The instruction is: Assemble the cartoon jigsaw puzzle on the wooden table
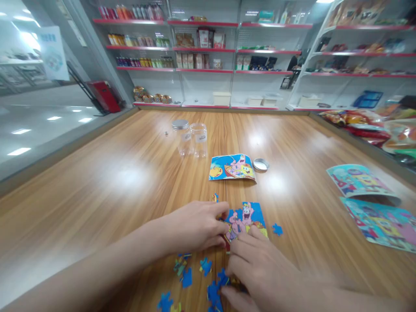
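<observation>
While both hands rest at the edge of the half-made puzzle [246, 219], which lies flat on the wooden table [113, 173] right in front of the person, the work looks like fitting pieces in. The left hand [198, 227] is bent a little, with its fingertips pressed on the puzzle's left side; I cannot tell if a piece is under them. The right hand [260, 268] lies loose and open, fingers on the puzzle's bottom edge, holding nothing I can see. Loose blue pieces [186, 277] sit close below the hands, and one more piece [277, 229] sits just to the right. To do this well, I think one hand should hold the puzzle steady while a piece is turned to match the picture sheet [232, 167] further back, then pushed down softly so nothing pops apart.
</observation>
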A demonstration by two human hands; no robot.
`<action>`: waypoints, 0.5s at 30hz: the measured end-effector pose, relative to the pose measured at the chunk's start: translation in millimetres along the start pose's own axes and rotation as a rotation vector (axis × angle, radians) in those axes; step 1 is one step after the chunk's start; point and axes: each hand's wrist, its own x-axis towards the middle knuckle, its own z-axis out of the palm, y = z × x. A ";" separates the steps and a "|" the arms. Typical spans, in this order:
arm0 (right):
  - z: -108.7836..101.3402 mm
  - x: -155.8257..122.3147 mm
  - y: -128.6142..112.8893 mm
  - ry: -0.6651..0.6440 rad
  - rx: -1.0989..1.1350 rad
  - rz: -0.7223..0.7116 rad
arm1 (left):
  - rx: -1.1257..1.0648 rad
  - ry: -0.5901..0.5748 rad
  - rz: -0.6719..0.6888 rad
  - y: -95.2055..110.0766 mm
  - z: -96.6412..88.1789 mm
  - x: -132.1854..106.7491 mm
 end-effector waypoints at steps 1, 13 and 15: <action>3.8 0.9 0.4 0.020 -0.001 0.007 | -0.013 0.005 -0.004 -0.1 0.4 -0.2; 11.6 0.6 -5.2 0.123 -0.137 -0.028 | -0.082 0.046 0.015 -6.0 2.6 1.3; 11.8 0.0 -4.8 0.091 -0.132 -0.020 | -0.117 0.076 0.040 -9.0 4.7 1.4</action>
